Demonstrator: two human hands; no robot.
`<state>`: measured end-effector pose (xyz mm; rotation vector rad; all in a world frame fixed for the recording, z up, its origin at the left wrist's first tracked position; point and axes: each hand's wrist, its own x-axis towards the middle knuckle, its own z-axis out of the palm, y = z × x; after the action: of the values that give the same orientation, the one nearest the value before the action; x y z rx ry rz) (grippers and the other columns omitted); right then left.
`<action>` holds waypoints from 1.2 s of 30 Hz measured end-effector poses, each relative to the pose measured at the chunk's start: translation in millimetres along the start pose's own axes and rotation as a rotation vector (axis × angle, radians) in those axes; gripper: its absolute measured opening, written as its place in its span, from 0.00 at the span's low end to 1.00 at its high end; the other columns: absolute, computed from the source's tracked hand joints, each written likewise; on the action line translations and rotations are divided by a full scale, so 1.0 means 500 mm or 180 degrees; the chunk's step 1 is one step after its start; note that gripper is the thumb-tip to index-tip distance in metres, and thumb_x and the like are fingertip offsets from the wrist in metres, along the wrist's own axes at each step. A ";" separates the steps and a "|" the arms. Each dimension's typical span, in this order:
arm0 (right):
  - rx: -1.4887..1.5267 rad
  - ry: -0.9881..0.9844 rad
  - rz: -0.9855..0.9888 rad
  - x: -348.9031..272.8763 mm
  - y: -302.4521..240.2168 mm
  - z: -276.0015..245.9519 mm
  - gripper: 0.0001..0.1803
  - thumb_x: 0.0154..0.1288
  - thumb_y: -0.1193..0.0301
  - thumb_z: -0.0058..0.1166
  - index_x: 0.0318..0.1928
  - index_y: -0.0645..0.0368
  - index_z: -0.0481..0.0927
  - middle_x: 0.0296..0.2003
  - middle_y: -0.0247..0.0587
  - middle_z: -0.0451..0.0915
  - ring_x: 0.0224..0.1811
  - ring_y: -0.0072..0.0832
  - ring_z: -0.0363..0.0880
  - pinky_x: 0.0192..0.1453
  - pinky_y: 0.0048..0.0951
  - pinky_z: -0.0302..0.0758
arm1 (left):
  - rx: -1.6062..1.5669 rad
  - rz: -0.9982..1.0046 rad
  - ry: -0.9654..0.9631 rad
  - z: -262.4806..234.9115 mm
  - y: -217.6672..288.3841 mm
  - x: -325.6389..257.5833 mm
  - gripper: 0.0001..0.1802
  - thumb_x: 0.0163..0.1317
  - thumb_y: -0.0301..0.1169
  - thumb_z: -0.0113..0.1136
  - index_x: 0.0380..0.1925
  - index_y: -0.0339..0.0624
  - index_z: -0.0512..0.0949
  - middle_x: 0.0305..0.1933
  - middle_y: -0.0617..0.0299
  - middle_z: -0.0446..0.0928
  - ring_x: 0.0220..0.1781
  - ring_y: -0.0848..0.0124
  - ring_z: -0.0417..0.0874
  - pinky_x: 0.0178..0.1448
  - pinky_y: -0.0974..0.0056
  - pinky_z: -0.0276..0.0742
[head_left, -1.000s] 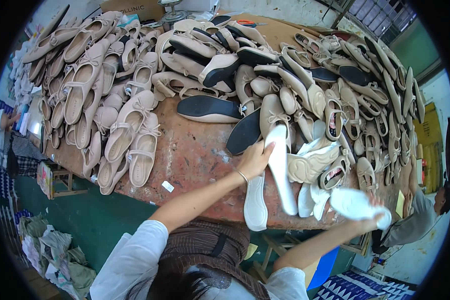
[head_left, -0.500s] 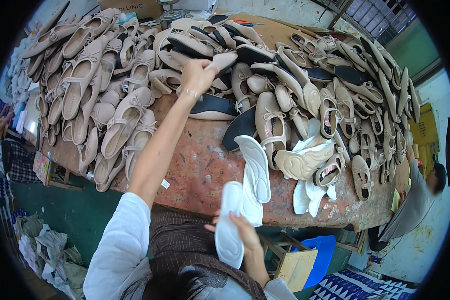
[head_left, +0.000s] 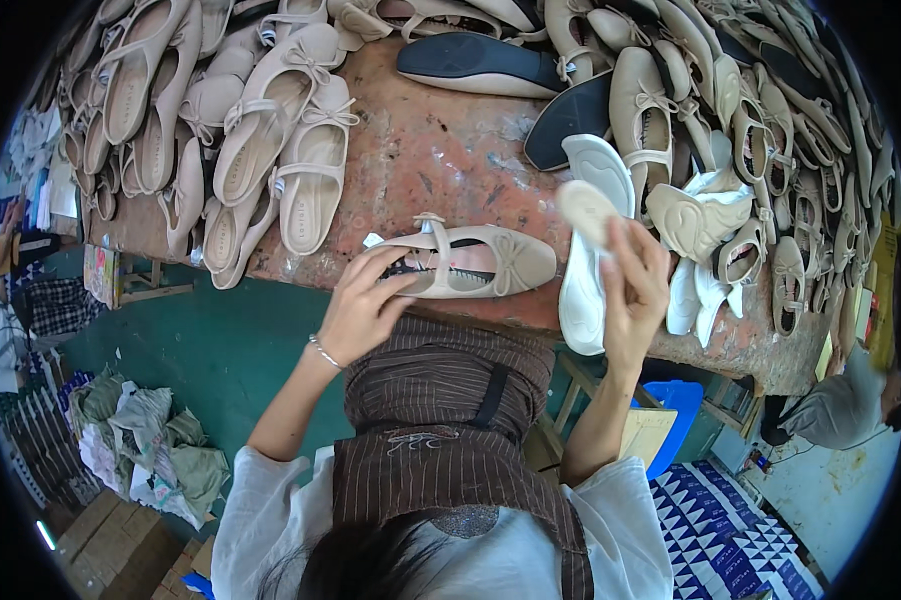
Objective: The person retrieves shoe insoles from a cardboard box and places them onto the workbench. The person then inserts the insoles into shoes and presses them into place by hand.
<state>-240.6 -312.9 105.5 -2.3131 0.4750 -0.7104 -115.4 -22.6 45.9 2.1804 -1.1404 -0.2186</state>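
A beige flat shoe (head_left: 470, 268) with a strap and a bow lies at the table's near edge, toe to the right. My left hand (head_left: 358, 305) grips it around the heel, fingers over the opening; dark lining with a stitched line shows inside. My right hand (head_left: 632, 285) holds up an insole (head_left: 584, 210), its beige face showing, pinched between thumb and fingers. Just behind that hand, white insoles (head_left: 578, 305) lie overlapping on the table. A shoe with a dark sole (head_left: 480, 65) lies on its side farther back.
Many beige shoes are heaped at the left (head_left: 255, 125) and right (head_left: 810, 120) of the worn red table (head_left: 410, 160). Loose padded insoles (head_left: 700, 222) lie at right. A blue stool or chair (head_left: 675, 420) stands below the table; another person (head_left: 840, 405) is at far right.
My left hand has brought a shoe from the pile to the table's near edge. My right hand has risen with the insole, now showing its beige face. The view has tilted down.
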 end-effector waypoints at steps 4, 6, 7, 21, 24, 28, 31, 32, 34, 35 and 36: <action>-0.0066 -0.0865 -0.0606 0.037 -0.013 0.066 0.15 0.52 0.77 0.65 0.43 0.53 0.89 0.45 0.45 0.84 0.46 0.41 0.79 0.54 0.39 0.75 | -0.0515 -0.0296 0.0270 0.048 0.013 0.023 0.13 0.51 0.34 0.71 0.36 0.41 0.86 0.65 0.48 0.71 0.70 0.47 0.63 0.73 0.47 0.56; -0.0249 -0.0675 -0.0617 0.077 -0.002 0.093 0.15 0.50 0.78 0.65 0.41 0.54 0.89 0.45 0.44 0.84 0.46 0.41 0.80 0.52 0.38 0.75 | -0.0624 -0.0350 0.0247 0.050 0.012 0.037 0.11 0.52 0.34 0.71 0.34 0.41 0.85 0.64 0.48 0.71 0.70 0.47 0.63 0.72 0.47 0.58; -0.0402 -0.0479 -0.0604 0.104 -0.006 0.096 0.14 0.50 0.78 0.65 0.39 0.54 0.90 0.45 0.44 0.84 0.45 0.41 0.80 0.51 0.38 0.75 | -0.0622 -0.0355 0.0278 0.044 0.015 0.046 0.09 0.54 0.33 0.69 0.32 0.40 0.84 0.63 0.48 0.72 0.70 0.47 0.63 0.72 0.46 0.58; -0.0334 -0.0976 -0.0723 -0.095 -0.045 0.149 0.14 0.47 0.77 0.65 0.39 0.56 0.88 0.47 0.41 0.82 0.49 0.36 0.78 0.52 0.38 0.75 | -0.1111 -0.1646 0.1433 0.058 -0.055 0.024 0.26 0.56 0.26 0.72 0.55 0.34 0.78 0.35 0.64 0.68 0.25 0.81 0.70 0.26 0.75 0.71; -0.0048 -0.0964 -0.0945 -0.076 -0.058 0.227 0.09 0.49 0.78 0.63 0.34 0.60 0.86 0.47 0.41 0.82 0.47 0.38 0.80 0.53 0.39 0.76 | -0.2055 -0.1845 0.1295 0.052 -0.071 0.024 0.26 0.54 0.23 0.73 0.55 0.32 0.78 0.35 0.65 0.69 0.29 0.82 0.74 0.27 0.76 0.77; 0.0143 -0.0935 -0.0866 -0.067 -0.062 0.277 0.08 0.49 0.80 0.62 0.34 0.60 0.86 0.44 0.42 0.82 0.46 0.39 0.81 0.52 0.40 0.77 | -0.2313 -0.1630 0.1339 0.071 -0.100 0.016 0.27 0.53 0.24 0.75 0.54 0.29 0.78 0.34 0.67 0.68 0.31 0.82 0.74 0.29 0.76 0.80; 0.0380 -0.1054 -0.0685 -0.064 -0.072 0.290 0.08 0.50 0.81 0.61 0.33 0.61 0.85 0.41 0.43 0.82 0.44 0.39 0.81 0.49 0.39 0.78 | -0.2020 -0.1343 0.1412 0.082 -0.116 0.012 0.27 0.53 0.24 0.75 0.53 0.29 0.78 0.34 0.67 0.68 0.31 0.82 0.74 0.27 0.76 0.79; 0.0383 -0.1082 -0.0675 -0.061 -0.075 0.302 0.08 0.50 0.81 0.62 0.34 0.62 0.86 0.39 0.42 0.82 0.42 0.38 0.81 0.46 0.36 0.78 | -0.2042 -0.1415 0.1373 0.075 -0.115 0.014 0.26 0.53 0.24 0.75 0.53 0.30 0.79 0.34 0.67 0.68 0.31 0.83 0.73 0.27 0.75 0.76; 0.0382 -0.1124 -0.0671 -0.060 -0.075 0.312 0.09 0.51 0.81 0.62 0.35 0.62 0.87 0.37 0.42 0.83 0.39 0.38 0.82 0.43 0.34 0.78 | -0.2297 -0.1657 0.1291 0.066 -0.107 0.019 0.25 0.54 0.24 0.75 0.52 0.30 0.79 0.33 0.68 0.68 0.30 0.83 0.72 0.28 0.75 0.74; 0.0384 -0.1109 -0.0649 -0.059 -0.074 0.314 0.09 0.51 0.81 0.62 0.35 0.61 0.87 0.37 0.41 0.82 0.39 0.37 0.82 0.42 0.34 0.78 | -0.2548 -0.1889 0.1196 0.061 -0.104 0.022 0.25 0.54 0.24 0.75 0.52 0.29 0.79 0.32 0.68 0.68 0.29 0.84 0.72 0.28 0.75 0.73; 0.0384 -0.1094 -0.0625 -0.060 -0.073 0.316 0.10 0.51 0.81 0.62 0.36 0.60 0.87 0.36 0.40 0.82 0.38 0.37 0.81 0.42 0.34 0.78 | -0.2555 -0.1899 0.1206 0.056 -0.102 0.025 0.25 0.54 0.24 0.75 0.52 0.29 0.79 0.32 0.68 0.68 0.29 0.84 0.72 0.28 0.75 0.73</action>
<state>-163.9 -194.6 19.7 -2.3227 0.0478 -0.4036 -85.6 -24.9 -5.5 1.6541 -0.1057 -0.4118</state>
